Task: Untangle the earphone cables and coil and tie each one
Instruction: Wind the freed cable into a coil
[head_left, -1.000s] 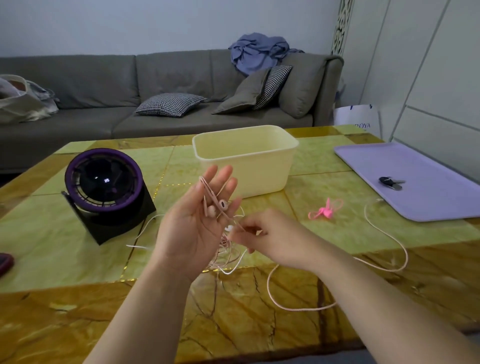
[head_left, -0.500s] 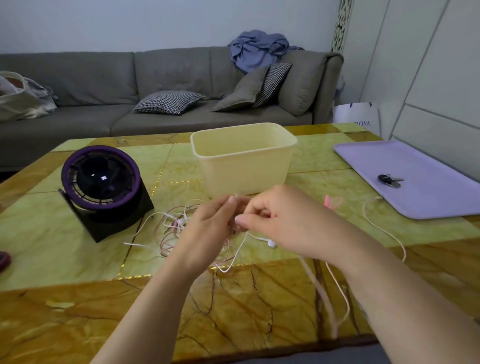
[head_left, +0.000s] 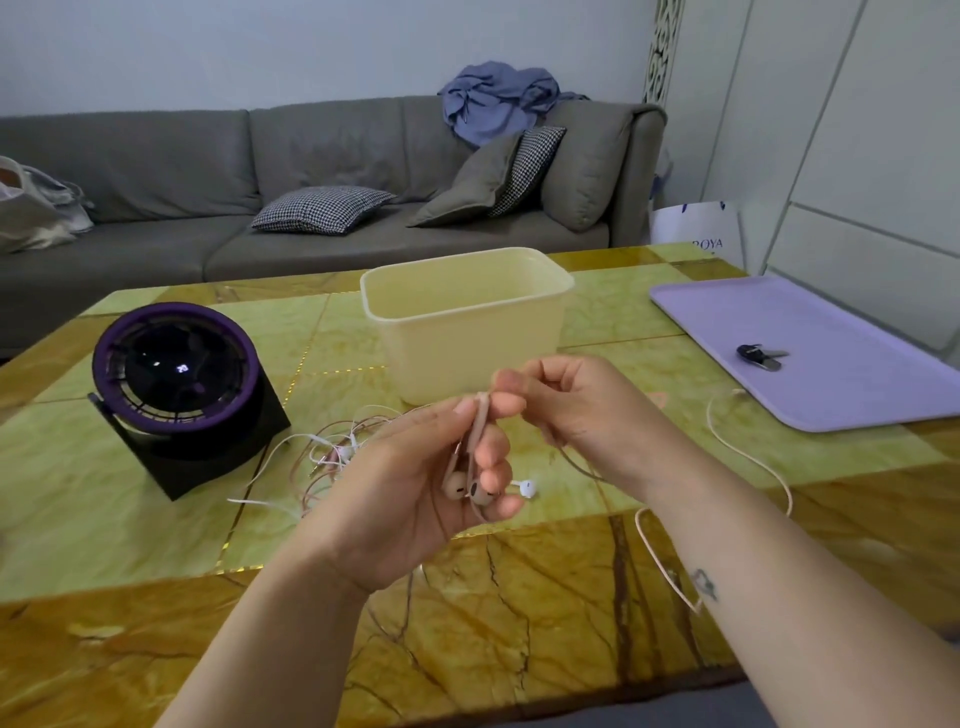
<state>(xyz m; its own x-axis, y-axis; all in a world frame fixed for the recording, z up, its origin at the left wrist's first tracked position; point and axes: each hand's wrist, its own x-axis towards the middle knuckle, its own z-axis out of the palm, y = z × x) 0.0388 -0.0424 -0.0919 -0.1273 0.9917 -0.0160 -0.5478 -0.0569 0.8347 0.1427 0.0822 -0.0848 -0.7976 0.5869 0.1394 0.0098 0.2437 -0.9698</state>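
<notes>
Marble table: left hand grips pink earphones; right hand pinches their cable, partly hidden behind the right wrist.

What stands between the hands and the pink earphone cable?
Nothing visible. The left hand grips the pink earphone cable, and the right hand pinches its top. The other tangled cables lie on the table beyond the left hand.

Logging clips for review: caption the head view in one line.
Left hand and right hand pinch a pale pink earphone cable, its earbuds dangling, above a green marble table; tangled cables lie nearby.
</notes>
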